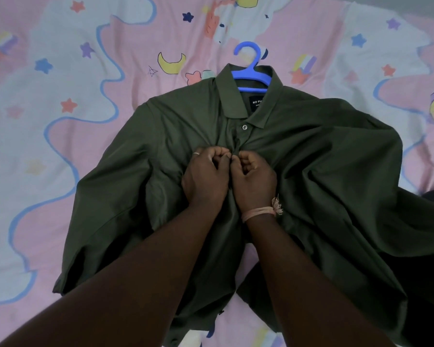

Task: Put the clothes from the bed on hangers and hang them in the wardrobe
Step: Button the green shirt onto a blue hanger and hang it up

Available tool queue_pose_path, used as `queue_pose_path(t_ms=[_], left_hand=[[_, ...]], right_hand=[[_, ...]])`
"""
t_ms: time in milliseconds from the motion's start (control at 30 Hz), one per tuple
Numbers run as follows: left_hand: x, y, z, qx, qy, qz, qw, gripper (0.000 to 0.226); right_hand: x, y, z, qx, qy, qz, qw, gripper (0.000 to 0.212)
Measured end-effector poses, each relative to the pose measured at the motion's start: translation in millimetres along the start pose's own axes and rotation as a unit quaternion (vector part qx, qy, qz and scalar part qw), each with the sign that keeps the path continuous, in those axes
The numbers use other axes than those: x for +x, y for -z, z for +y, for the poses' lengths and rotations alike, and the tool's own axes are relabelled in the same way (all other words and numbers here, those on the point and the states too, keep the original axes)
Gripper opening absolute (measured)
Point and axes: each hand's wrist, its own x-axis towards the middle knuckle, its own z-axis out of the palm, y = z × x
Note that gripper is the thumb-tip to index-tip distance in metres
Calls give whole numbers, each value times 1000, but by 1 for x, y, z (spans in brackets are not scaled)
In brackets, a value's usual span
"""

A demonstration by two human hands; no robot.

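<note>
Two hands are working at the placket of a dark green shirt (311, 151) lying on the bed (60, 121) — left hand (206, 176) and right hand (252, 181), fingers curled, are pinching the cloth side by side. Beyond the fingers, a blue hanger (251, 71) is sitting inside the collar, its hook sticking out.

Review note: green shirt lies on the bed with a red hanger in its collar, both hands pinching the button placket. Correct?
Not quite: the hanger is blue, not red, as the head view shows. The rest holds: the green shirt lies on the bed, and the left hand and right hand pinch its button placket.
</note>
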Motion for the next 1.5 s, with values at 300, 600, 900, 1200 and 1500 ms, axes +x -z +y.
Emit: queue_pose_path(t_ms=[300,600,900,1200,1500], left_hand=[[-1,2,-10,-82,-21,3,996,9],[-1,-6,-12,-39,-33,34,998,5],[-4,-7,-22,-39,-84,39,995,16],[-3,-5,-22,-61,-88,28,994,13],[-2,-4,-19,-114,-60,28,991,10]], right_hand=[[1,-2,-2,25,-26,22,999,5],[-14,-1,-1,-6,117,57,991,12],[-7,-5,7,-94,134,28,986,10],[-5,-2,5,-21,121,22,992,12],[1,2,11,80,11,-25,996,10]])
